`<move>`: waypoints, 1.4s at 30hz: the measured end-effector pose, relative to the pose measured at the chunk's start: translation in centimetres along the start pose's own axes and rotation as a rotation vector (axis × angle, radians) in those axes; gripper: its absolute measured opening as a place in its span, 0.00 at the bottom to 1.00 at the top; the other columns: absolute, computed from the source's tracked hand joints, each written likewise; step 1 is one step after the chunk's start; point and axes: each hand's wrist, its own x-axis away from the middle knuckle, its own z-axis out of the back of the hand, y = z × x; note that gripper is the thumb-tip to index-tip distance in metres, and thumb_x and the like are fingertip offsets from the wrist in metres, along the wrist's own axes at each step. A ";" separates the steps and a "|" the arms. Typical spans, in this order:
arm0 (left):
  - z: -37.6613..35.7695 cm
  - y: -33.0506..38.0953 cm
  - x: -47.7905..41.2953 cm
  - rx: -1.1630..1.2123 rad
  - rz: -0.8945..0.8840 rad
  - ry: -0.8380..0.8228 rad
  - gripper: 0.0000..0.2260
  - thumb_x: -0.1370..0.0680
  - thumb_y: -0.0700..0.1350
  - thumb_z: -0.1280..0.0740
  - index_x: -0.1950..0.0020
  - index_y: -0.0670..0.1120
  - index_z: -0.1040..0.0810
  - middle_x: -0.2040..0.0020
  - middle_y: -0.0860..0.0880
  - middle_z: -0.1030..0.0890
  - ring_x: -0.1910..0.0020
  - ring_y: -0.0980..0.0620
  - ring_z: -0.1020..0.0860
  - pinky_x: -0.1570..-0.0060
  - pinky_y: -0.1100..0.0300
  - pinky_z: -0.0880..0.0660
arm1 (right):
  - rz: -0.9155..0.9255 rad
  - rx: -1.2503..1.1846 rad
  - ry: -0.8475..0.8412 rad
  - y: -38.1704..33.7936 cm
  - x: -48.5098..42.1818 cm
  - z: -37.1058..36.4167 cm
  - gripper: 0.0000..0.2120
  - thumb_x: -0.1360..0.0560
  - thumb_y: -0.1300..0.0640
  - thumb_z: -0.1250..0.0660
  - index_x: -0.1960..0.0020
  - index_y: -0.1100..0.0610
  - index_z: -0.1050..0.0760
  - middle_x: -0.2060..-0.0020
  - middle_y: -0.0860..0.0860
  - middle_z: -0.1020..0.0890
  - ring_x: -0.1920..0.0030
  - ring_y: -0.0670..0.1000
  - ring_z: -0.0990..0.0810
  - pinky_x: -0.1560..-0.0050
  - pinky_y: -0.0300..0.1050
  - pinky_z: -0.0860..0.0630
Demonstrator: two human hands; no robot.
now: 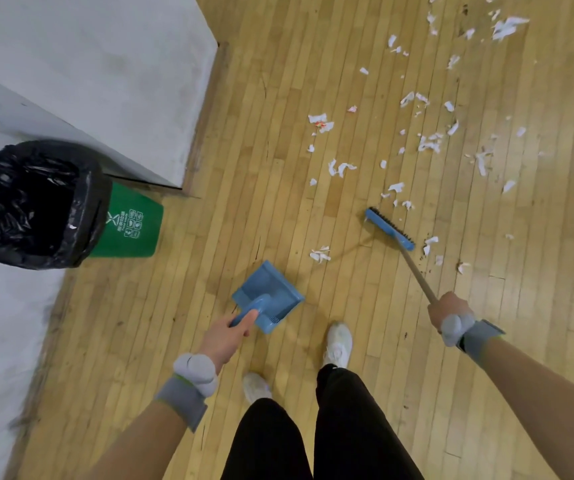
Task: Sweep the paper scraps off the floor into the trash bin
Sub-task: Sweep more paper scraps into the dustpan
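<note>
Now, with our left hand (pixel 225 336) clasping the dustpan (pixel 271 289) and our right hand (pixel 446 311) gripping the broom (pixel 387 228), scraps (pixel 429 143) scattered well beyond both grips may skid past the dustpan if we stroke hard, never reaching the bin (pixel 39 202) farther left.

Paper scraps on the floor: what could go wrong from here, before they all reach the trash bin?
1. The paper scraps lie spread widely; the far ones at the top right could be missed.
2. A small pile lies on the near side of the head of the broom, so a forward stroke might leave it behind.
3. The trash bin stands far left of the dustpan that the left hand holds; light scraps may slip off on the way.
</note>
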 end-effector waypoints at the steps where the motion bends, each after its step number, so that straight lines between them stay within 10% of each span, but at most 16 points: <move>1: 0.0 -0.1 0.0 -0.008 -0.008 0.007 0.23 0.28 0.67 0.34 0.65 0.48 0.28 0.79 0.56 0.35 0.78 0.55 0.38 0.75 0.63 0.41 | 0.014 0.019 -0.011 0.6 0.8 -0.7 0.08 0.21 0.63 0.39 0.45 0.66 0.24 0.59 0.57 0.21 0.57 0.58 0.21 0.60 0.46 0.25; 12: 0.8 1.4 -2.8 -0.182 -0.150 0.082 0.17 0.25 0.61 0.33 0.59 0.47 0.22 0.66 0.50 0.22 0.64 0.49 0.24 0.63 0.57 0.31 | 0.178 -0.049 -0.148 8.5 6.0 -5.7 0.12 0.19 0.54 0.41 0.47 0.61 0.23 0.57 0.57 0.17 0.59 0.57 0.17 0.64 0.45 0.23; 26: 6.4 4.8 -9.2 -0.445 -0.285 0.023 0.16 0.20 0.56 0.39 0.47 0.44 0.23 0.57 0.46 0.21 0.53 0.42 0.22 0.62 0.56 0.31 | -0.075 -0.327 -0.126 3.0 7.7 -7.7 0.13 0.18 0.57 0.43 0.45 0.66 0.26 0.65 0.58 0.21 0.70 0.56 0.23 0.69 0.45 0.24; 31: 7.8 4.2 -10.1 -0.657 -0.131 0.041 0.22 0.18 0.57 0.45 0.35 0.41 0.31 0.39 0.37 0.30 0.42 0.36 0.27 0.42 0.48 0.29 | -0.141 -0.246 -0.130 -3.1 10.6 -10.7 0.14 0.18 0.58 0.45 0.40 0.65 0.27 0.51 0.60 0.18 0.57 0.56 0.22 0.58 0.46 0.25; 42: 11.7 1.0 -11.4 -0.695 -0.087 -0.069 0.23 0.18 0.61 0.50 0.34 0.45 0.37 0.36 0.39 0.34 0.39 0.37 0.31 0.42 0.44 0.29 | 0.094 0.045 -0.249 -13.1 19.6 -20.9 0.15 0.19 0.62 0.46 0.36 0.65 0.29 0.39 0.60 0.23 0.39 0.58 0.23 0.42 0.47 0.26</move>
